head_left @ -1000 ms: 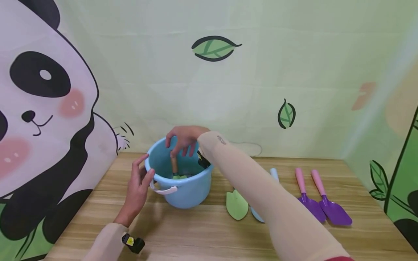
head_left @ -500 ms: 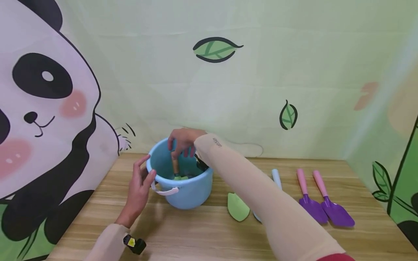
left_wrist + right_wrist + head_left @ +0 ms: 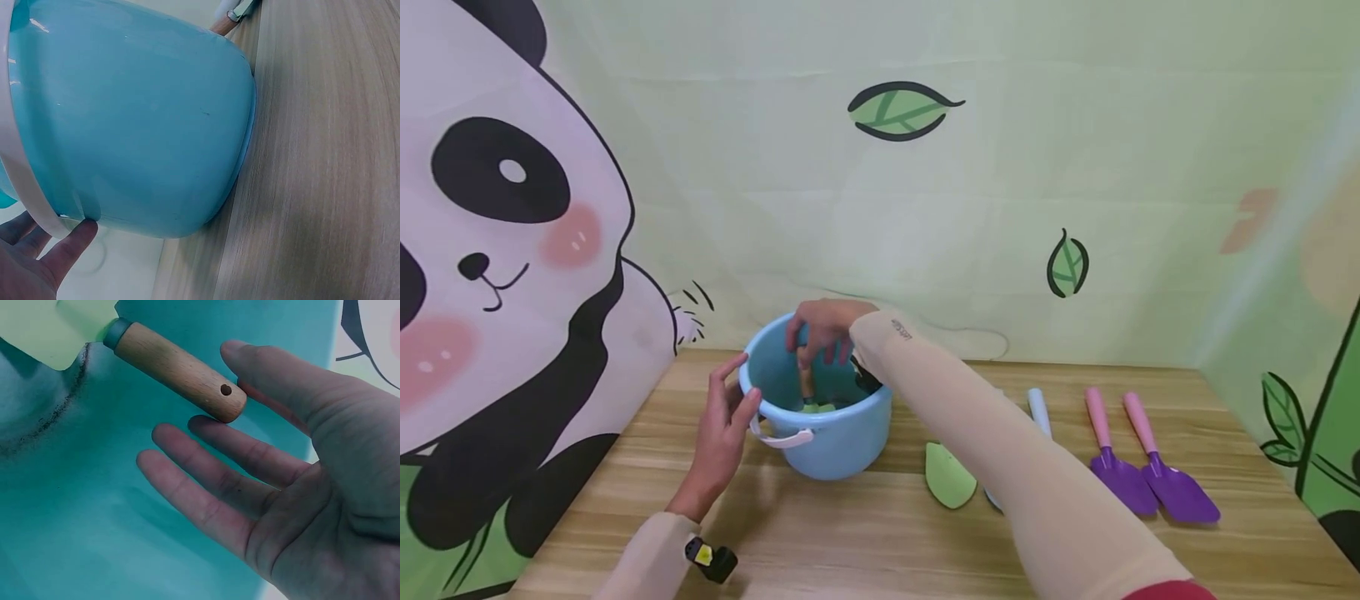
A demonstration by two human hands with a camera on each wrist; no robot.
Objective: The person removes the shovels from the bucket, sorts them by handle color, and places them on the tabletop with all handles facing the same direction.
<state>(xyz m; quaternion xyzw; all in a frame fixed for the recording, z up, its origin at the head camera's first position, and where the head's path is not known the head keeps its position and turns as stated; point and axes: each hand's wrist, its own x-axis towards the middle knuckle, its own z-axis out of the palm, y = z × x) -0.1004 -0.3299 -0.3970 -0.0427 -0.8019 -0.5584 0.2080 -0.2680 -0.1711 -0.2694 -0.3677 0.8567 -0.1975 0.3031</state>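
A light blue bucket (image 3: 838, 446) with a white handle stands on the table. Inside it is a garden trowel (image 3: 178, 369) with a light green blade and a wooden handle. Reaching in from above, my right hand (image 3: 827, 325) has thumb and fingers spread loosely around the end of that handle. In the right wrist view the thumb stands off the wood, and a fingertip lies right at its end. My left hand (image 3: 722, 425) rests against the bucket's left side, thumb and fingertips at the rim, fingers extended along the outside.
Right of the bucket, a second light green trowel (image 3: 950, 477) and a blue-handled tool (image 3: 1038, 410) lie partly hidden by my right sleeve. Two purple trowels (image 3: 1182, 493) with pink handles lie farther right. A printed cloth backdrop (image 3: 737, 167) rises behind the wooden table (image 3: 850, 550).
My right hand has sunk slightly toward the bucket, around the trowel's handle. The left hand keeps its place at the rim. The head view has shifted a little.
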